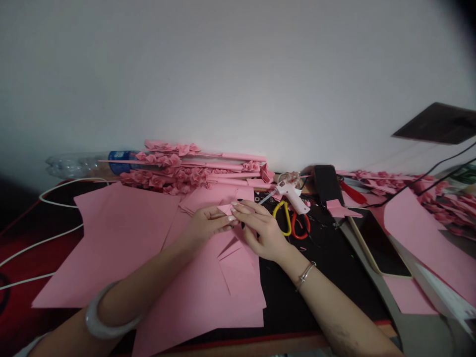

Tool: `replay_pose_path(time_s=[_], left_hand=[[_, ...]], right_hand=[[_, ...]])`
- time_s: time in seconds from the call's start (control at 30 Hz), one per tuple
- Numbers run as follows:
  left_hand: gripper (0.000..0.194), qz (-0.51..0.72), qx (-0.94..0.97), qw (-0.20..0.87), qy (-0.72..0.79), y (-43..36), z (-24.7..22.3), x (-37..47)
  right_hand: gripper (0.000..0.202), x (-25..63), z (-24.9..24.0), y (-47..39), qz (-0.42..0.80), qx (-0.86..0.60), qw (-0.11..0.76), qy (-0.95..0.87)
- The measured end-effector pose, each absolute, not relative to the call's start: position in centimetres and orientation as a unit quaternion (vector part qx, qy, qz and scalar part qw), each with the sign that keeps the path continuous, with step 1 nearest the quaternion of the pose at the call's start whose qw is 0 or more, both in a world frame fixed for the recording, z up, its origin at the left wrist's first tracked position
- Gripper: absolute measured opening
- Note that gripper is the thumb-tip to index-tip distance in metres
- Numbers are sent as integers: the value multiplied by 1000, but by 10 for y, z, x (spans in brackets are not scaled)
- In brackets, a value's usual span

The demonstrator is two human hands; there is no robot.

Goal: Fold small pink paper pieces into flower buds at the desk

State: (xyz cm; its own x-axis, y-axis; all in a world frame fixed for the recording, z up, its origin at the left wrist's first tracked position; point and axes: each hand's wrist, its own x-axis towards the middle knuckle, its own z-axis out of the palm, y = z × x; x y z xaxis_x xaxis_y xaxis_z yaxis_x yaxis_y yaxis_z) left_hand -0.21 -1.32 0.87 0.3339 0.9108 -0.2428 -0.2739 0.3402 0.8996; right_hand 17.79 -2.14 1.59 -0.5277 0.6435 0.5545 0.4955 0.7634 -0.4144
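Note:
My left hand (208,223) and my right hand (258,225) meet over the middle of the desk, fingers closed around a small piece of pink paper (226,208). Most of that piece is hidden by the fingers. Under both hands lie large pink sheets (208,292), with smaller folded pink pieces (238,263) on top. Another large pink sheet (119,238) spreads out to the left. Just right of my right hand are scissors with yellow and red handles (283,219) and a white glue gun (292,196), its nozzle pointing left.
Pink paper roses on stems (178,173) are piled along the wall beside a clear plastic bottle (80,164). A phone (381,243), a black box-like object (326,183), and more pink paper (427,238) lie at the right. White cable (40,238) loops at the left.

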Motion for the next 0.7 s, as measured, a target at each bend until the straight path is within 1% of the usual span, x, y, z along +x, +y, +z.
replay_pose_path(time_s=[0.23,0.37,0.43,0.57,0.63,0.7], left_hand=[[11,415,365,722,416,-13,12,-2],[12,409,380,717,417,-13,12,-3],[14,408,386,708,428,-13,11,-3],[15,403,405,697,433,-13,12,-3],[17,400,406,704,424,-14,12,-3],[22,394,407,710,419,-14,13,-3]], right_hand=[[50,180,16,-21,105,-324,341,-876],[49,178,18,-22,133,-323,336,-875],[48,177,19,-23,163,-327,351,-862],[49,176,18,-22,234,-380,426,-787],[50,176,14,-20,291,-400,454,-741],[46,176,9,-17,363,-386,457,-714]])
